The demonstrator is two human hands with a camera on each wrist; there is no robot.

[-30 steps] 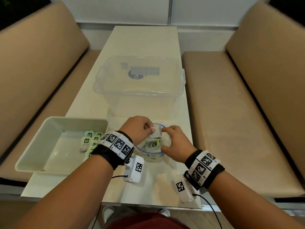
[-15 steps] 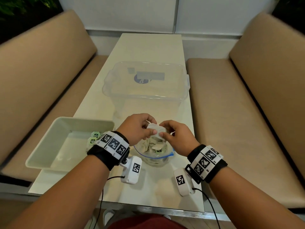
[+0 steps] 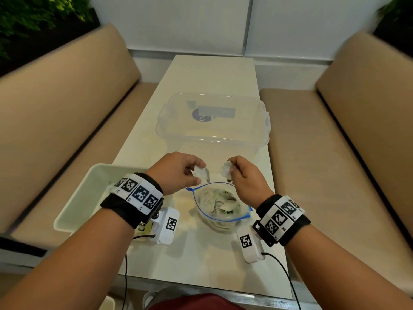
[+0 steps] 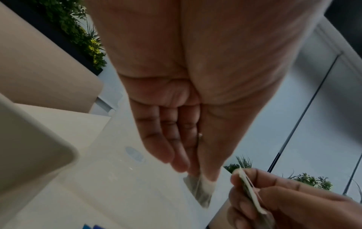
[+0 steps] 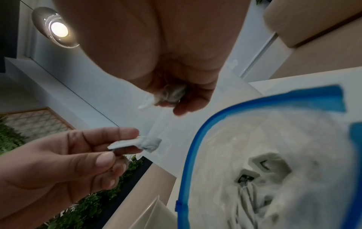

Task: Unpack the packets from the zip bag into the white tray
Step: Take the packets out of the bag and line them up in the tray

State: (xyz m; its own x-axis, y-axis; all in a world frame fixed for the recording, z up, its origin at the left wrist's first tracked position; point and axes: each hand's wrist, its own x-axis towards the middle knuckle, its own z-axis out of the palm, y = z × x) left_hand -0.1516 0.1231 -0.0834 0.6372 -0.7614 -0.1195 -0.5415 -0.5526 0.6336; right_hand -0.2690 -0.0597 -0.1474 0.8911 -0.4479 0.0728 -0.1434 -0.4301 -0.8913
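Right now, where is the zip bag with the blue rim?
In the head view the zip bag sits open on the table, near its front edge, just below both hands and right of the white tray.

The only lettering I can read is "Cla", white on a round dark-blue label [image 3: 201, 116] on the clear plastic box [image 3: 214, 139] at the middle of the counter [image 3: 201, 260]; the rest of the word is hidden behind a grey sticker. I see black-and-white square code markers on both wristbands [image 3: 138, 193] and on the two white camera blocks [image 3: 166, 225], with no legible words. Print on the packets is too blurred for me to read.
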